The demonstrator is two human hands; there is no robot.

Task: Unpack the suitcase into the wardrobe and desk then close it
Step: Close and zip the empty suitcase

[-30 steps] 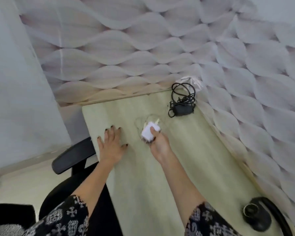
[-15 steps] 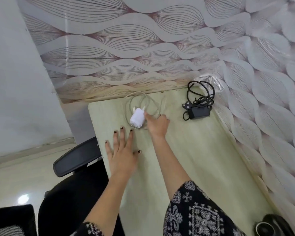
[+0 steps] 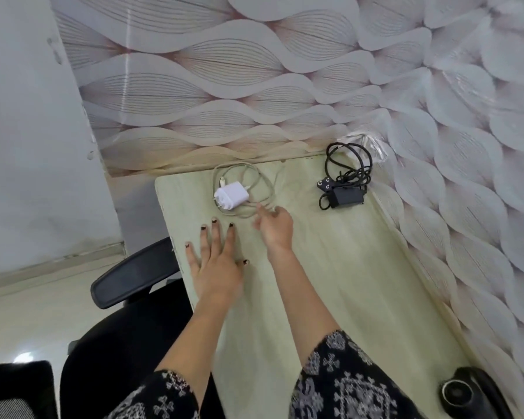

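1 head-worn view, close, down onto desk (image 3: pixel 375 282)

Left hand (image 3: pixel 215 267) lies flat at centre on the desk (image 3: pixel 345 282); the blurred right hand (image 3: pixel 274 226) seems loose-fingered just below the charger (image 3: pixel 232 195).

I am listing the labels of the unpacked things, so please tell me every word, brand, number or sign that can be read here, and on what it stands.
No text can be read in this view.
white charger: its visible faces look plain, no print shows.
black adapter: any label is too small to read.
round black device at the near corner of the desk: no legible marking.
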